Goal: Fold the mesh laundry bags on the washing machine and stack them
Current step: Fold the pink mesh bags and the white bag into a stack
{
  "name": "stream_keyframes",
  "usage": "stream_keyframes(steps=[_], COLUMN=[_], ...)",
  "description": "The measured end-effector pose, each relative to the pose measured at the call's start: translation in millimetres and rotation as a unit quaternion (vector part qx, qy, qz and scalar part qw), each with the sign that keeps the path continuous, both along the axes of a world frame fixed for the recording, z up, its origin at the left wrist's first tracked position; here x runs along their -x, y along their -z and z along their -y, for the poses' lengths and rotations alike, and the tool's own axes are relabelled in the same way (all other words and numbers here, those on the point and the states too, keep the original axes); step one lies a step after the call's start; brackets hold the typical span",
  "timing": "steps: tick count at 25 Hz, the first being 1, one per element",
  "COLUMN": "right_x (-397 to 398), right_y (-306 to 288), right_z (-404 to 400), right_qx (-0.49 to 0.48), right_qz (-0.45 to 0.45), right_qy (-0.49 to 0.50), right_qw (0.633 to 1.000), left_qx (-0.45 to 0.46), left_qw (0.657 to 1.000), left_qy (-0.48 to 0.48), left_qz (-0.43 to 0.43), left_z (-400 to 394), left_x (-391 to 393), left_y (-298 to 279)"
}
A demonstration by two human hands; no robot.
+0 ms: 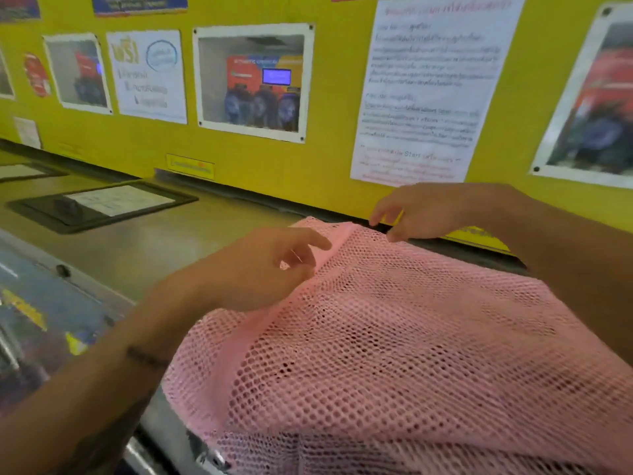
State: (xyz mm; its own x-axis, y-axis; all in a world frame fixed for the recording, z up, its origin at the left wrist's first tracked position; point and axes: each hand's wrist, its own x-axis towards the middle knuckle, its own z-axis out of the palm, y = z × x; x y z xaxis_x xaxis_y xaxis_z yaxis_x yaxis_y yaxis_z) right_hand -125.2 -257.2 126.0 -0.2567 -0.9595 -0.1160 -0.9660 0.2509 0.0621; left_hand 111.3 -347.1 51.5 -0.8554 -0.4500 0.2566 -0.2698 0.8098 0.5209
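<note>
Light was bright and even, with no hard shadows. Motion blur smeared the wall posters [251, 84] and both hands, leaving printed text unreadable. Wide-angle distortion bent the yellow wall [274, 159] toward the frame's edges.

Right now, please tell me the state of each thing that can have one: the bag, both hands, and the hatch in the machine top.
Mesh bag: pink, spread out on the machine top, near edge hanging over the front, not folded.
Left hand: fingers loose at the bag's left edge, no firm grip visible.
Right hand: fingers curled at the bag's far edge.
Hatch: closed.
</note>
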Motion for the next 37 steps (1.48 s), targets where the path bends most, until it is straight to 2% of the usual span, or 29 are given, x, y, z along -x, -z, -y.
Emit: stream_keyframes(steps=[7,10,13,16,19,22,23,24,26,27,28,30,32,34,37], right_x=[51.4,68.8,75.5,72.6,64.8,59.9,59.8,60.1,66.6,71.7,74.9,81.2,86.2,89.0,89.1], right_y=[-14.8,-10.0,-0.5,10.6,29.7,56.6,62.8,64.8,56.3,50.1,42.1,31.0,27.9,27.7,29.1], right_z=[-156.9,-211.9,-252.1,-281.7,-296.4,-293.5,-288.6,-285.0,-279.6,-277.0,-275.7,-274.9,-275.3,-278.7,-282.2], right_qx=[-0.092,-0.112,-0.148,-0.161,-0.103,0.003,0.041,0.071,0.120,0.142,0.157,0.157,0.129,0.093,0.091], right_qz=[0.004,0.018,0.042,0.112,0.138,0.043,0.021,0.023,0.085,0.146,0.208,0.330,0.412,0.443,0.448], right_qy=[0.114,0.123,0.095,0.057,0.019,-0.044,-0.070,-0.077,-0.055,-0.036,-0.015,0.018,0.035,0.043,0.022], right_qw=[0.989,0.986,0.984,0.979,0.985,0.998,0.997,0.994,0.988,0.978,0.965,0.931,0.902,0.890,0.889], left_qx=[-0.039,-0.048,-0.020,0.071,0.081,-0.042,-0.057,-0.017,0.171,0.243,0.275,0.274,0.280,0.291,0.311], left_qw=[0.980,0.967,0.966,0.967,0.982,0.999,0.997,0.994,0.972,0.959,0.954,0.960,0.959,0.949,0.941], left_qy=[0.194,0.245,0.234,0.159,0.107,0.032,-0.004,-0.048,-0.104,-0.081,-0.040,0.006,-0.029,-0.095,-0.117], left_qz=[0.019,0.054,0.110,0.186,0.134,-0.010,-0.059,-0.094,-0.122,-0.123,-0.112,-0.050,0.030,0.078,0.065], left_z=[-90.9,-141.5,-186.2,-212.5,-214.7,-212.0,-212.5,-213.7,-219.5,-227.2,-236.4,-251.9,-257.6,-257.0,-255.6], left_x=[71.0,88.9,106.3,121.5,129.5,127.2,126.8,126.5,124.1,123.3,122.5,125.8,135.4,144.2,151.9], left_y=[-15.4,-18.0,-14.1,-7.5,-3.0,-2.4,-2.2,-0.7,3.9,5.5,6.2,9.6,16.8,21.4,20.8])
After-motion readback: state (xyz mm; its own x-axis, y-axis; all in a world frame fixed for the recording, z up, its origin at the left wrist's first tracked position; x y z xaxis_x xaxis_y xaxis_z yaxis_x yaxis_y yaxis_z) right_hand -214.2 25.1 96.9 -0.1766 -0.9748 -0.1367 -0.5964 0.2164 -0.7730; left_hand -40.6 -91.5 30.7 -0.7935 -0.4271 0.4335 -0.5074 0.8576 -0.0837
